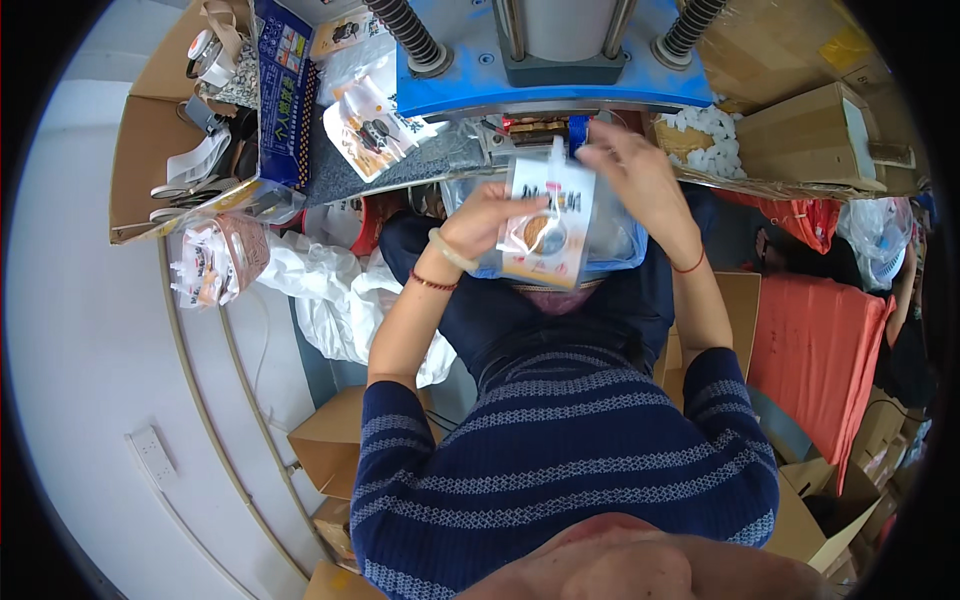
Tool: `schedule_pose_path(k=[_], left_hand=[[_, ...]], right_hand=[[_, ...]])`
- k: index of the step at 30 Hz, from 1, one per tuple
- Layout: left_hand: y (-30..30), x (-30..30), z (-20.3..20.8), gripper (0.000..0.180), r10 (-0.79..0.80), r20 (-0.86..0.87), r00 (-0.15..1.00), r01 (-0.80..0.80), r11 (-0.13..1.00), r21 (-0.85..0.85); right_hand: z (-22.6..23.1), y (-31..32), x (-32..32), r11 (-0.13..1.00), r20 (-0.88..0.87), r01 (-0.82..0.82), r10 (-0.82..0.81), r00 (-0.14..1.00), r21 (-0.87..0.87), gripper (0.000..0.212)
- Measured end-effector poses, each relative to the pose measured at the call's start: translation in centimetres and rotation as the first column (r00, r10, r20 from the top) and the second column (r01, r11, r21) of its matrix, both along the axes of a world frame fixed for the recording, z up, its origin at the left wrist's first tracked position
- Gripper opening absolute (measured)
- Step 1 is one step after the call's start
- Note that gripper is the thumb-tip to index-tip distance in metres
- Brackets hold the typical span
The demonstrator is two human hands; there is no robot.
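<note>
My left hand (480, 220) grips a white and orange spouted pouch (545, 238) by its left edge, thumb across the front. The pouch stands roughly upright over my lap, its pale spout (557, 152) pointing away from me. Just right of the spout, my right hand (635, 180) is raised, its fingers smeared by motion. Whether those fingers hold anything does not show. Below and behind the pouch, a blue-rimmed tub with clear plastic (612, 240) rests at my lap, partly hidden by it.
A blue press machine (550, 90) with springs stands ahead. Similar pouches (368, 125) lie on the bench at its left. A carton of odds and ends (195, 150) is further left, above a basket of pouches (245, 255). White foam pieces (700, 140) sit at the right.
</note>
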State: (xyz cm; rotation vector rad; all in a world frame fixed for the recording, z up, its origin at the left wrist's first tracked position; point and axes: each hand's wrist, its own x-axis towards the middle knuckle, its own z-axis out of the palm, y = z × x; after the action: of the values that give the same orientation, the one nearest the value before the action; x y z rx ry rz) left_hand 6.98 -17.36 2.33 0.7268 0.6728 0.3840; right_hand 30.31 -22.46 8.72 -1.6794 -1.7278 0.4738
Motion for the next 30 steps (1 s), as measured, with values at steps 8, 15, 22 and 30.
schedule_pose_path(k=[8,15,22,30], left_hand=[[3.5,2.7,-0.9,0.026,0.13,0.065,0.989,-0.121,0.985,-0.126],[6.5,-5.8,-1.3,0.054,0.773,-0.215,0.597,-0.002,0.27,0.963],[2.2,-9.0,-5.5,0.052,0.761,-0.247,0.599,0.552,-0.169,0.817],[-0.7,-7.3,0.6,0.024,0.614,-0.192,0.765,-0.283,0.59,0.756]], right_hand=[[-6.7,2.1,11.6,0.927,0.492,0.284,-0.371,0.787,0.245,0.023],[-6.6,2.2,12.1,0.954,0.411,0.293,-0.29,0.864,0.056,0.034],[-5.0,-0.3,12.6,0.934,0.312,0.279,-0.339,0.887,0.221,0.04],[-0.7,-5.2,-0.7,0.992,-0.581,0.093,-0.127,0.804,-0.088,0.024]])
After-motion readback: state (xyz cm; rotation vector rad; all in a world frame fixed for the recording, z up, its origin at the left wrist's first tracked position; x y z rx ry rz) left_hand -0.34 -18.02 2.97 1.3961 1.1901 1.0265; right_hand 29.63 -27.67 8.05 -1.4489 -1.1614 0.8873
